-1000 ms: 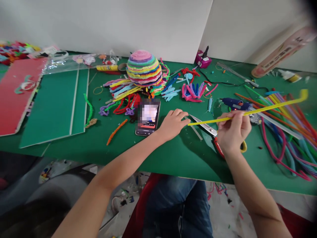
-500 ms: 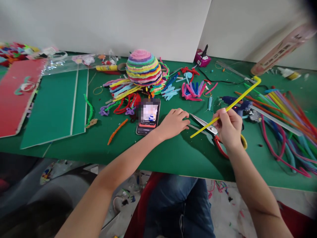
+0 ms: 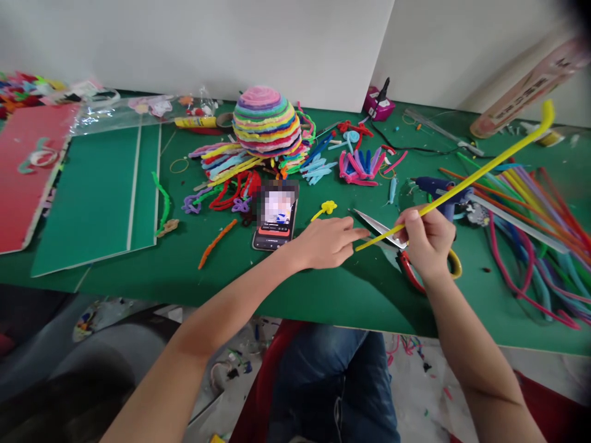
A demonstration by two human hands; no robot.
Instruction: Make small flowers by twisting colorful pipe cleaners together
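Observation:
My right hand (image 3: pixel 427 240) is pinching a long yellow pipe cleaner (image 3: pixel 484 169). Its far end is bent and points up to the right; its near end slants down toward my left hand. My left hand (image 3: pixel 327 243) hovers beside that near end, index finger stretched out and fingers apart; contact with the tip is hard to make out. Just behind my left hand lies a small yellow pipe-cleaner flower (image 3: pixel 329 207) with a short stem. Scissors (image 3: pixel 376 226) with red and yellow handles lie half open under the pipe cleaner, partly hidden by my right hand.
A phone (image 3: pixel 276 215) lies left of my left hand. Behind it sits a striped pipe-cleaner dome (image 3: pixel 266 123) among cut pieces. A blue glue gun (image 3: pixel 436 189) and loose pipe cleaners (image 3: pixel 530 246) are at right. A green board (image 3: pixel 96 197) lies left.
My left hand has shifted slightly toward me and stretched its index finger to the pipe cleaner's near end, uncovering the yellow flower. The pipe cleaner's bent end has swung up and right.

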